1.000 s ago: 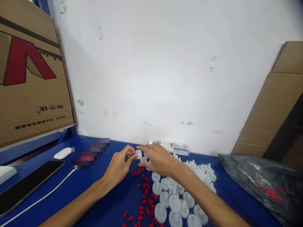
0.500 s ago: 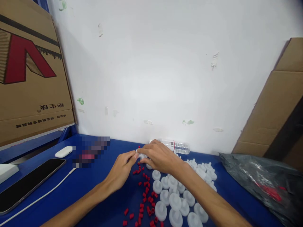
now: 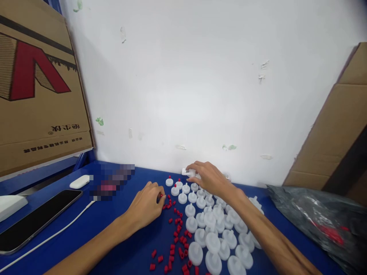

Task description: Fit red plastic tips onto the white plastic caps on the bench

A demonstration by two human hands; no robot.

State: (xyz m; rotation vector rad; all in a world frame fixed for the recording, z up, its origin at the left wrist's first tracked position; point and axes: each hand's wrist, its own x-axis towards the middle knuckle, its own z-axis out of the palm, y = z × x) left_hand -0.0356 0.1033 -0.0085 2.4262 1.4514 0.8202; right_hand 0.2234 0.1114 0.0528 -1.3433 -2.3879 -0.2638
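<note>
My left hand (image 3: 147, 204) is closed, thumb and forefinger pinched on a small red cap (image 3: 162, 195) at the upper end of the loose red caps (image 3: 178, 228). Over the far end of the white nozzle lids (image 3: 212, 243) hovers my right hand (image 3: 210, 177), its thumb and fingers apart; nothing shows in its grasp. Between the hands stand three white lids with red caps on their tips, one being the front capped lid (image 3: 175, 191). Bare-tipped lids spread below my right hand and forearm.
A clear plastic bottle (image 3: 187, 172) lies against the wall, partly hidden by my right hand. At left are a phone (image 3: 40, 219), a white cable (image 3: 54, 236) and a white case (image 3: 80, 181). A grey plastic bag (image 3: 315, 217) lies right; cardboard (image 3: 329, 126) leans behind it.
My hands were together at a white lid and have parted. The left moved down-left to the red caps and pinches one; the right moved right over the lids. Three capped lids now show.
</note>
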